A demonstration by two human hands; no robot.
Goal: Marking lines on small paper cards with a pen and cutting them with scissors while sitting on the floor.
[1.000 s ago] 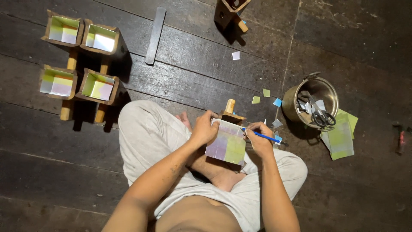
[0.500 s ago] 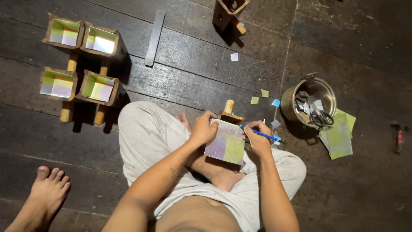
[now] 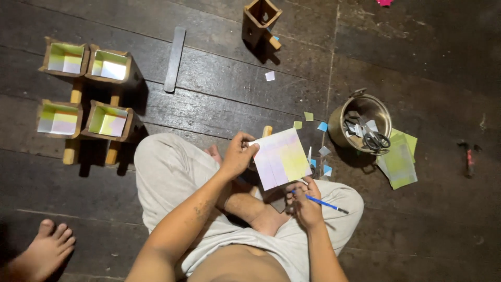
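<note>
— Two hands, what do they hold?
— Left hand (image 3: 237,156) pinches the pastel paper sheet (image 3: 281,158) at its 9 o'clock edge, above the lap. Right hand (image 3: 305,203), at its 6 o'clock, grips a blue pen (image 3: 321,202).
— And the metal pot (image 3: 365,121)?
— At 2 o'clock from the sheet.

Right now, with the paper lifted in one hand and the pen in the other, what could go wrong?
The left hand pinches the pastel paper sheet at one edge only, so it may bend or crease. The right hand holds the blue pen just below the sheet; a stray mark on it is possible. Another person's bare foot stands near the paper-lined wooden boxes and might knock them.
</note>
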